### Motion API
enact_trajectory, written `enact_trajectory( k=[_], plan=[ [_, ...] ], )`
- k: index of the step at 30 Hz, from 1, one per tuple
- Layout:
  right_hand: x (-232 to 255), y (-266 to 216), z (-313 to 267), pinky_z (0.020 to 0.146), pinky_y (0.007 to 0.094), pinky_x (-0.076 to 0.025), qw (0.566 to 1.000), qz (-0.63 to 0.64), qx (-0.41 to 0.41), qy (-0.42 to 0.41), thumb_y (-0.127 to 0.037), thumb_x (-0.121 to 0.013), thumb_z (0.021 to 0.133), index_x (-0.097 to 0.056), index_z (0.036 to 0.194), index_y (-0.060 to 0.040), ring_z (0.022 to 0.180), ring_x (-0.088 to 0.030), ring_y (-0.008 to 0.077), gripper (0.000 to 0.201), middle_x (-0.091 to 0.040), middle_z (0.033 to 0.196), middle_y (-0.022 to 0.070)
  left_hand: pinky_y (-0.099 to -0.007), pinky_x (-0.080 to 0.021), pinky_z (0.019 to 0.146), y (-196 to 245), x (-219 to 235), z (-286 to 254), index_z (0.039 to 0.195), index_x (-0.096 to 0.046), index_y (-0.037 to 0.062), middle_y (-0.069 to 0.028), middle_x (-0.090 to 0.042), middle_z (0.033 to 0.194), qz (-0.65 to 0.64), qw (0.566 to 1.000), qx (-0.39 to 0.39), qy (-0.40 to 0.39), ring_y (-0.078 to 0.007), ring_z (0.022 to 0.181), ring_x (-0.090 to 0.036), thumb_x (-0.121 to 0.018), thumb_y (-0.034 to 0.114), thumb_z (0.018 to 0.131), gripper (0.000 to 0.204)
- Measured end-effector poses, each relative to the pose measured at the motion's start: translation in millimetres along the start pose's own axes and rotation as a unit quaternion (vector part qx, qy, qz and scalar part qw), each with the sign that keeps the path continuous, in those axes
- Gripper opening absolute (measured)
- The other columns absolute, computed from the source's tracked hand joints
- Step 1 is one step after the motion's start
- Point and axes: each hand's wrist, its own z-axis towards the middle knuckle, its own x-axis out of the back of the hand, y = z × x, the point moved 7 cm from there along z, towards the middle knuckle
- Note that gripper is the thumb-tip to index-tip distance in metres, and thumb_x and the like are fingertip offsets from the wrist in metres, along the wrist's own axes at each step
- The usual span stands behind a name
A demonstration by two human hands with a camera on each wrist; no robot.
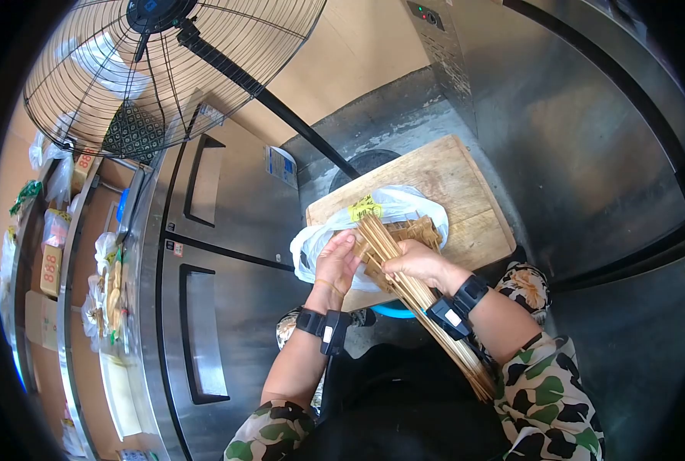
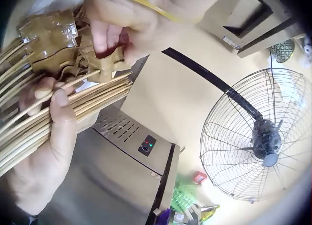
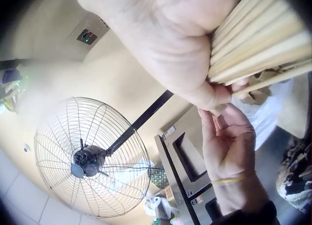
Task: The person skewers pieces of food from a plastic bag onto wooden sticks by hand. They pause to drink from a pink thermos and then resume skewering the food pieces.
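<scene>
My right hand (image 1: 419, 261) grips a thick bundle of bamboo skewers (image 1: 451, 347), which slants down toward my lap. One skewer stands apart from the bundle under the right thumb, its tip at a folded brown piece (image 2: 105, 64) that looks like tofu skin. That piece is pinched between the thumb and fingers of my left hand (image 1: 335, 261). More glossy brown folded pieces (image 2: 51, 35), some on skewers, lie beside the hands in the left wrist view. Beneath both hands is an opened white plastic bag (image 1: 304, 250) holding brown pieces (image 1: 425, 229).
The bag lies on a wooden cutting board (image 1: 473, 207), with a blue rim (image 1: 392, 310) showing below it. A black stand fan (image 1: 158, 15) rises ahead. Steel cabinets (image 1: 239, 307) flank the left, a large steel unit (image 1: 580, 154) the right. Shelves (image 1: 66, 307) with bagged goods stand far left.
</scene>
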Motion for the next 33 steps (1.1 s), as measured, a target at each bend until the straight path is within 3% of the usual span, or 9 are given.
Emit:
enact_trajectory(
  k=[3, 9, 15, 18, 21, 24, 31, 33],
  plan=[
    [0, 3, 2, 0.048, 0.0247, -0.044, 1.0, -0.002, 0.0, -0.015, -0.003, -0.061, 0.069, -0.06, 0.078, -0.0024, 0.053, -0.056, 0.0116, 0.01, -0.059, 0.064, 0.005, -0.0301, -0.052, 0.072, -4, 1, 6, 0.104, -0.061, 0.011, -0.0004, -0.065, 0.099, -0.038, 0.999, 0.004, -0.021, -0.0173, 0.092, -0.063, -0.057, 0.01, 0.088, 0.016],
    [1, 4, 3, 0.049, 0.024, -0.045, 1.0, -0.015, -0.002, -0.019, -0.004, -0.062, 0.071, -0.06, 0.081, -0.0026, 0.053, -0.057, 0.0107, 0.01, -0.06, 0.065, 0.0044, -0.0284, -0.051, 0.078, -15, 0, 2, 0.111, -0.057, 0.0105, -0.0023, -0.063, 0.105, -0.086, 0.988, 0.108, -0.066, -0.0165, 0.094, -0.061, -0.057, 0.01, 0.088, 0.023],
    [-1, 3, 1, 0.046, 0.0244, -0.045, 0.999, -0.022, -0.013, -0.022, -0.005, -0.062, 0.07, -0.06, 0.08, -0.0027, 0.051, -0.056, 0.0114, 0.011, -0.059, 0.063, 0.0042, -0.0278, -0.051, 0.074, -12, 1, 3, 0.107, -0.057, 0.0114, -0.0014, -0.064, 0.101, -0.096, 0.992, 0.075, -0.034, -0.0155, 0.094, -0.062, -0.059, 0.012, 0.087, 0.02],
    [-1, 4, 3, 0.046, 0.0244, -0.044, 1.0, -0.026, -0.008, -0.017, -0.005, -0.062, 0.069, -0.06, 0.079, -0.0028, 0.05, -0.056, 0.0113, 0.01, -0.059, 0.063, 0.0042, -0.0262, -0.051, 0.071, -3, -4, 2, 0.104, -0.058, 0.0096, -0.0029, -0.064, 0.1, -0.052, 0.998, 0.008, -0.042, -0.0159, 0.09, -0.062, -0.058, 0.008, 0.087, 0.017],
    [3, 5, 4, 0.046, 0.0244, -0.044, 0.999, -0.043, -0.01, -0.002, -0.005, -0.062, 0.069, -0.06, 0.078, -0.0029, 0.051, -0.056, 0.011, 0.009, -0.059, 0.063, 0.0042, -0.0248, -0.052, 0.068, 6, -11, -8, 0.101, -0.059, 0.0074, -0.0043, -0.064, 0.098, 0.027, 0.996, -0.084, 0.029, -0.0153, 0.086, -0.062, -0.057, 0.004, 0.087, 0.015],
    [3, 5, 3, 0.047, 0.0243, -0.044, 1.0, -0.029, -0.006, -0.001, -0.005, -0.062, 0.069, -0.06, 0.078, -0.003, 0.051, -0.056, 0.0109, 0.009, -0.059, 0.063, 0.0042, -0.0254, -0.053, 0.07, 9, -14, -10, 0.099, -0.06, 0.0052, -0.0042, -0.063, 0.096, 0.047, 0.983, -0.173, 0.03, -0.0132, 0.085, -0.06, -0.058, 0.001, 0.086, 0.014],
    [3, 0, 2, 0.047, 0.0274, -0.045, 1.0, 0.027, 0.006, -0.003, 0.001, -0.059, 0.069, -0.061, 0.081, -0.0011, 0.053, -0.057, 0.014, 0.013, -0.059, 0.065, 0.007, -0.022, -0.05, 0.059, -9, -25, -26, 0.1, -0.059, 0.0082, -0.0014, -0.063, 0.089, 0.064, 0.991, -0.115, 0.031, -0.0088, 0.074, -0.058, -0.061, 0.003, 0.085, 0.016],
    [3, 0, 2, 0.047, 0.027, -0.045, 1.0, 0.027, 0.006, 0.0, 0.001, -0.06, 0.069, -0.062, 0.083, -0.0007, 0.054, -0.058, 0.0139, 0.014, -0.06, 0.066, 0.0067, -0.0238, -0.051, 0.063, -11, -26, -32, 0.102, -0.056, 0.0089, -0.0027, -0.063, 0.091, 0.08, 0.992, -0.099, 0.022, -0.0108, 0.08, -0.059, -0.061, 0.004, 0.086, 0.017]
  ],
)
